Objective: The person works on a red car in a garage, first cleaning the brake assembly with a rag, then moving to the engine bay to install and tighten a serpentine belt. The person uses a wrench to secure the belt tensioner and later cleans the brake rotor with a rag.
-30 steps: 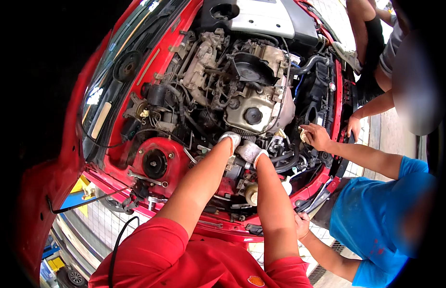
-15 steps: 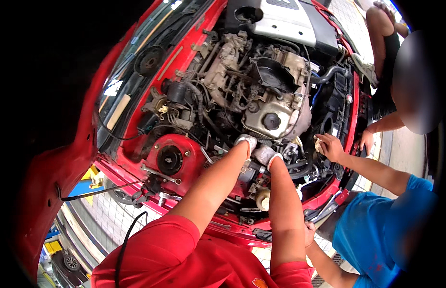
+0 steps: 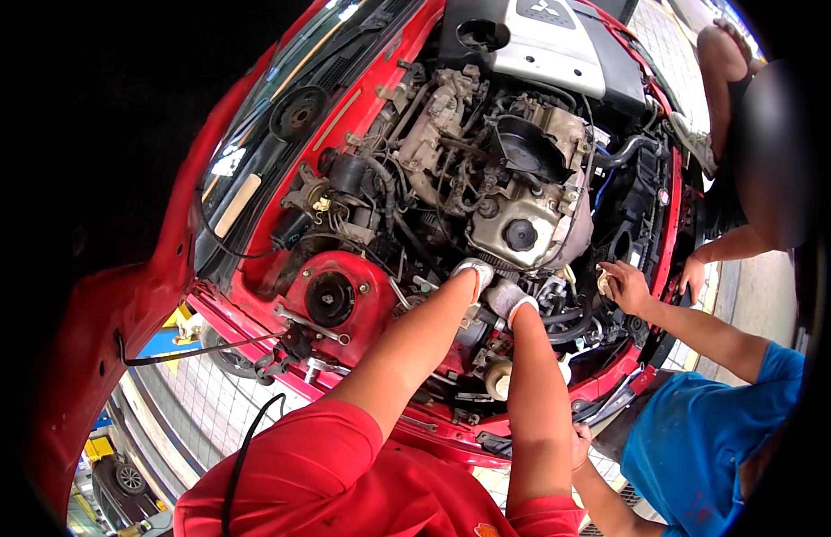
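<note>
Both my arms reach down into the open engine bay of a red car. My left hand [image 3: 474, 271], in a whitish glove, is at the near end of the engine, just below the metal valve cover [image 3: 514, 234] with its black oil filler cap [image 3: 521, 235]. Close beside it on the right is my right hand [image 3: 509, 300], gloved too, over the hoses and brackets. The fingers of both hands point down among the parts and are hidden, so what they touch cannot be made out. A round tan reservoir [image 3: 498, 379] sits nearer to me, beside my right forearm.
A wrench [image 3: 313, 324] lies across the red strut tower [image 3: 373, 309]; a ratchet [image 3: 324, 368] rests on the fender edge. A co-worker in blue [image 3: 693, 438] holds a hand [image 3: 627, 288] over the bay's right side. Another person is at the front. A rod [image 3: 205, 353] stands left.
The whole scene has shifted slightly to the right in view. My hands stay at the same spot by the engine's near end.
</note>
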